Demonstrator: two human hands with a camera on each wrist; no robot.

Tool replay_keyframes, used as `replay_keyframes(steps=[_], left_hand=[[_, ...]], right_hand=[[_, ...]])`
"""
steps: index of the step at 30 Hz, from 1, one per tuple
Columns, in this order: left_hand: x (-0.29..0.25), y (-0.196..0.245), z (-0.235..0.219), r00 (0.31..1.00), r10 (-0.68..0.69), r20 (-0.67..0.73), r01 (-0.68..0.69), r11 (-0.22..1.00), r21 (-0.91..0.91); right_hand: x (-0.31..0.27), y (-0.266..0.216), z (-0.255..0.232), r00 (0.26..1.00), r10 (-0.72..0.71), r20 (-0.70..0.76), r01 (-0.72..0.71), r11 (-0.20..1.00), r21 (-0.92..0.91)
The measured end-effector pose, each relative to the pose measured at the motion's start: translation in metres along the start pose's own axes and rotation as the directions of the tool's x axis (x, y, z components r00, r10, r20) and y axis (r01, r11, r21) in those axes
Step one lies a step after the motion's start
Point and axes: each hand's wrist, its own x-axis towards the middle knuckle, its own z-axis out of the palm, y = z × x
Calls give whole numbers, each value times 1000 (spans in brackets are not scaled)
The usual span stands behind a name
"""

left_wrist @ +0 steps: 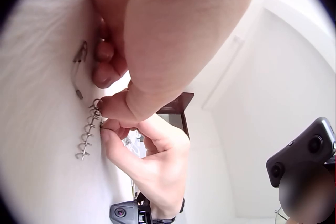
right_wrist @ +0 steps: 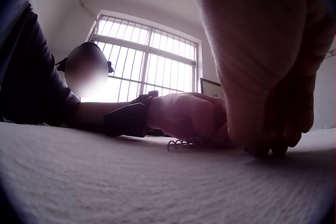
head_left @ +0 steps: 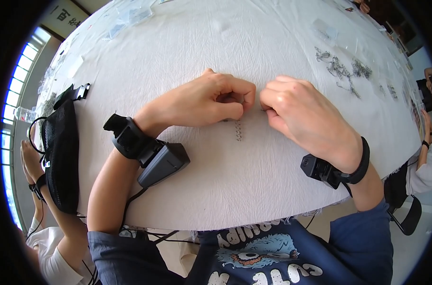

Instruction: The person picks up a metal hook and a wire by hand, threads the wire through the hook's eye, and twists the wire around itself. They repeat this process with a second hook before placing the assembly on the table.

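My left hand pinches the top end of a thin metal wire coil between thumb and index finger. The coil's loose end points toward my body over the white cloth; its loops show clearly as a coil in the left wrist view. Close on the right, my right hand has thumb and index finger together on a small thin metal piece, mostly hidden by the fingertips. Under the left hand, a slim wire piece with a clip-like end lies on the cloth.
The white cloth-covered table spreads around both hands. Tangled metal pieces lie at the far right, near clear plastic bags. A black mesh pouch lies at the left edge. Other people sit on both sides.
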Motion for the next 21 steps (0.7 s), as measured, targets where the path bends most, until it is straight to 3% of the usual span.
replay_keyframes(steps=[9,12,15,21], left_hand=[[0,2,-1,1000,-3,13,4,997,-81],[0,2,-3,1000,3,28,-1,998,-58],[0,-3,2,994,105,-37,-104,994,46],[-1,6,-4,997,-55,54,62,987,-146]], right_hand=[[1,0,-4,998,34,62,-34,999,-7],[1,-1,-5,998,13,57,-12,1000,-3],[2,-1,-6,998,-19,55,20,1000,-13],[2,0,-8,997,-3,75,2,1000,6]])
